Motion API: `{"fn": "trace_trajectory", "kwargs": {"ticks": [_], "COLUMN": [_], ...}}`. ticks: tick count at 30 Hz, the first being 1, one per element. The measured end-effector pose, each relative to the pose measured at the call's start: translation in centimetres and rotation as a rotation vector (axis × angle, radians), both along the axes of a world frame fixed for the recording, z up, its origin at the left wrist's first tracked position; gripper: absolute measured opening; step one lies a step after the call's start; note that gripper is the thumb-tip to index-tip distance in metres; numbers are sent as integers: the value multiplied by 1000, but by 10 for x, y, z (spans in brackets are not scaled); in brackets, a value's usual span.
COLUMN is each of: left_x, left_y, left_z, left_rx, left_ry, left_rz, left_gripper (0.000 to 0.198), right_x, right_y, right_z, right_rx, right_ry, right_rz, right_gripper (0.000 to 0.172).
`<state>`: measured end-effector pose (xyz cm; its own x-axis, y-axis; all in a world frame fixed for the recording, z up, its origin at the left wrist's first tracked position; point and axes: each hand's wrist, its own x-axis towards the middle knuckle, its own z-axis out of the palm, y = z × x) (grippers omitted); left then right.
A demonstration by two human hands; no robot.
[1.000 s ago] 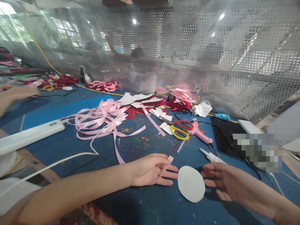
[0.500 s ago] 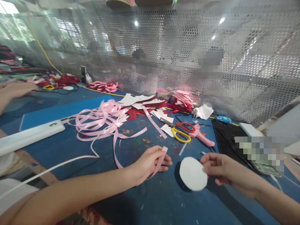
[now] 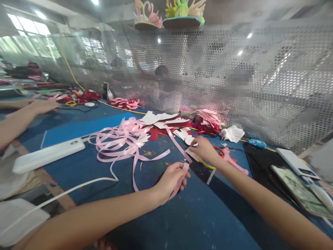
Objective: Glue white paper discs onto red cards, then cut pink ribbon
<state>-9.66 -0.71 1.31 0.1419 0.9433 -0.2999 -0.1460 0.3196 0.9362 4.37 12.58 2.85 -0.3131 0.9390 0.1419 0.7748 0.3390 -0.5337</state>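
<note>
A length of pink satin ribbon [image 3: 179, 184] is pinched in my left hand [image 3: 170, 180], its cut end sticking up past the thumb. My right hand [image 3: 204, 149] reaches across to the white paper pieces [image 3: 186, 136], fingers curled down at their edge; what they grip, if anything, is hidden. Under that hand and forearm lie scissors with a yellow loop [image 3: 208, 165] and a red loop [image 3: 220, 151], their blades covered. Left of my hands sits a tangled heap of pink ribbon [image 3: 122, 139]. The white disc is out of sight.
Beside the scissors lies a pink glue gun [image 3: 232, 161]. Phones [image 3: 301, 189] and cables are at the right. A white power strip [image 3: 52, 154] and a blue board [image 3: 85, 128] lie left. Another person's hand [image 3: 45, 106] is far left; a perforated screen [image 3: 208, 69] stands behind.
My right hand has let go of the white disc and moved forward and left to the paper pieces. My left hand keeps its ribbon. The view has tilted up.
</note>
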Motion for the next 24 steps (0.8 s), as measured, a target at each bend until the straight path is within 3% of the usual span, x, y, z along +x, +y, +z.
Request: {"fn": "trace_trajectory", "kwargs": {"ticks": [5,10,12,13,15,18,22,24], "left_x": [0,0,-3,-4,-6,-4,9,14], "left_y": [7,-2,-7,-9,-15,-21,-28,-30], "left_z": [-9,-14,-11,-8,-2,3,-2,-4], "left_rx": [18,202,434,632,1088,1602,1949,2041], "left_ry": [7,132,306,429,656,745,868,882], "left_rz": [-6,-150,-185,-227,-396,-675,-583,-539], "left_gripper": [14,14,13,13,15,17,23,26], "right_x": [-52,-72,-71,-69,-63,-61,-88,-108], "right_y": [3,11,11,9,5,-9,-48,-73], "right_z": [-25,-26,-21,-17,-10,-2,-4,-9], "right_rx": [21,17,18,22,39,29,-123,-144], "right_ry": [-213,-232,-194,-170,-121,-77,-109,-157], "right_rz": [34,116,125,124,122,193,466,567], "right_gripper": [33,34,33,32,28,27,47,46]}}
